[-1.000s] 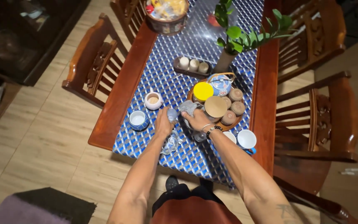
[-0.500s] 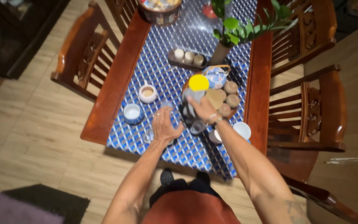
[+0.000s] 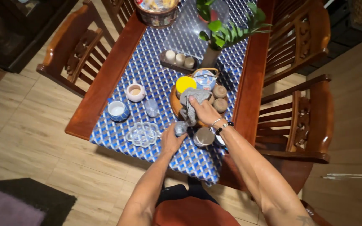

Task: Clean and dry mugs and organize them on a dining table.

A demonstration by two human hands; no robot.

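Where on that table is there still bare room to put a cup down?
Bare cloth lies between the candle tray and the white pot, and along the near edge in front of the glass dish. It is crowded around the round tray, where the right hand presses a grey cloth and the left hand holds a small cup.

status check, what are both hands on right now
Left hand gripping a small glass cup. Right hand holding a grey cloth over the round wooden tray. Lidded jar just beside the cup.
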